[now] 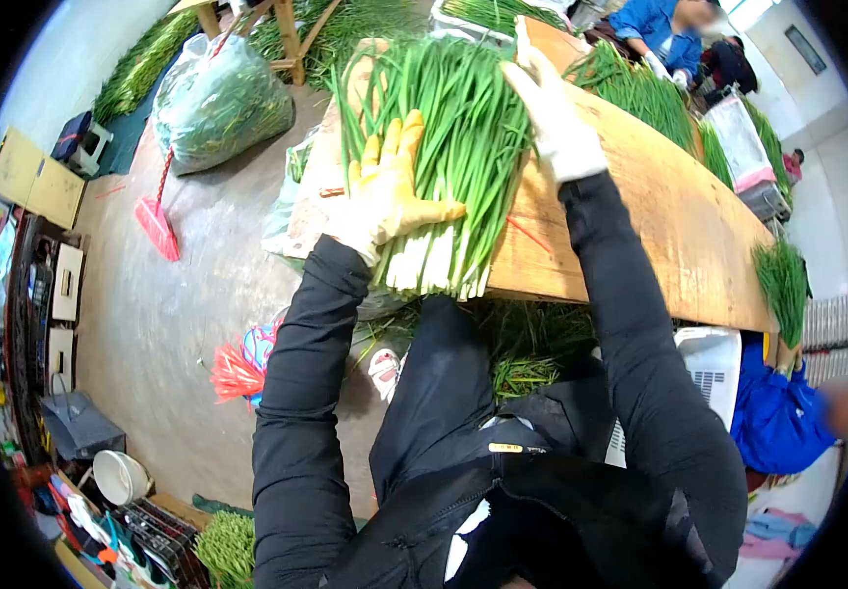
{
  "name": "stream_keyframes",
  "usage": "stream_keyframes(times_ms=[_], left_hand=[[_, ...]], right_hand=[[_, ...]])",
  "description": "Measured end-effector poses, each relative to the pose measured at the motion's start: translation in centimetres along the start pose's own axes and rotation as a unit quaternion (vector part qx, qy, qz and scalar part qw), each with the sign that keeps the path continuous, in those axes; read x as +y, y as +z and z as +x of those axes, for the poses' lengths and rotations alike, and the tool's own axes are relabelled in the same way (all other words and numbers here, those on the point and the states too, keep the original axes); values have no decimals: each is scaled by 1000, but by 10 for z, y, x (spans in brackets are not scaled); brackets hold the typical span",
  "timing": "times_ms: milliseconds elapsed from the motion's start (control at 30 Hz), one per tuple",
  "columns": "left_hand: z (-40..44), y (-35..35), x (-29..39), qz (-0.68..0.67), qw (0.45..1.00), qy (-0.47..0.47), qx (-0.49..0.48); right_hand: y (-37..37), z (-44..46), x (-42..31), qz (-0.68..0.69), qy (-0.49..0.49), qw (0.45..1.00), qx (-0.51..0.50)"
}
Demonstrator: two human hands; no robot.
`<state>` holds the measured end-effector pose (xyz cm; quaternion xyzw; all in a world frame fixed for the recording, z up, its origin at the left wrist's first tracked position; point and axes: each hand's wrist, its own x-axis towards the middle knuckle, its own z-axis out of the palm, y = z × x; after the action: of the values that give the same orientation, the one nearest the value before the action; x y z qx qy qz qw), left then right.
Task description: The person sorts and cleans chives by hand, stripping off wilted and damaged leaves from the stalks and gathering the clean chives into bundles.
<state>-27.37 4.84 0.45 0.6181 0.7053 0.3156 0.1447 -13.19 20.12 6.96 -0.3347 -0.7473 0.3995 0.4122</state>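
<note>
Cannot see the green stalks (463, 128) directly under the gloved left hand (390, 196), nor the palm of the right hand (554, 123). Cannot see all of the white basket (711, 361), partly hidden behind the right sleeve (625, 275). Cannot read the tiny yellow label (505, 448). Cannot follow the wooden stand (289, 34) past the top edge, make out the blurred head of the blue-clad person (777, 422), or identify the small, jumbled clutter (90, 530) at lower left.

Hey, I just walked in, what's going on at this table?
A person's gloved left hand lies spread on a bunch of greens on a wooden table, pale stem ends toward the person. The gloved right hand is open at the bunch's right side. Farther along, a co-worker in blue is beside more greens.
</note>
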Motion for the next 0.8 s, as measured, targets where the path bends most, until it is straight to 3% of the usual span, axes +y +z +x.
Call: stream_keyframes(times_ms=[33,167,300,367,433,567,667,800], left_hand=[[1,1,-1,-6,1000,2,-8],[7,5,-12,-40,998,24,-35],[-4,-5,9,39,998,-38,10],[-6,1,2,28,993,-82,76],[-4,5,1,-51,992,-101,46],[5,14,-5,-166,986,-6,3],[6,16,-8,-146,989,0,-16],[6,15,-9,-148,988,-11,-34]], right_hand=[[-7,-25,9,69,-21,994,87],[-10,-118,34,104,188,976,36],[14,-110,18,-25,256,966,-26],[33,-99,22,-57,267,962,-24],[47,-97,24,-97,225,970,-11],[62,-96,25,-101,214,972,3],[70,-96,42,-94,154,983,24],[70,-97,41,-116,147,982,27]])
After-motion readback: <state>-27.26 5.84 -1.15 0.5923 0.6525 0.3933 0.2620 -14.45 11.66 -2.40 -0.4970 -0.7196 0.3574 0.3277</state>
